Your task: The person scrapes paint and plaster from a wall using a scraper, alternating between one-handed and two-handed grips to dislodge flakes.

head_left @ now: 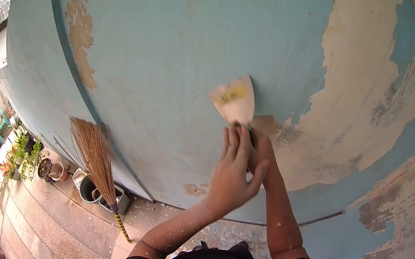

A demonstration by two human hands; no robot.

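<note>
scraper [237, 108], label [231, 95] blurred, left hand [232, 179] partly hiding right hand [261, 152]

Pale blue wall [177, 44], beige patches [350, 105], yellow scraper label [231, 95], black-and-yellow striped broom handle [122, 225]

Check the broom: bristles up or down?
Bristles up: the broom fans out by the wall, its striped handle pointing to the floor.

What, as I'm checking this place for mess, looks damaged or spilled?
The blue wall looks damaged: ragged pale patches, biggest toward the right, interrupt its blue paint. Pale flakes litter the floor below, as if fallen from it.
</note>
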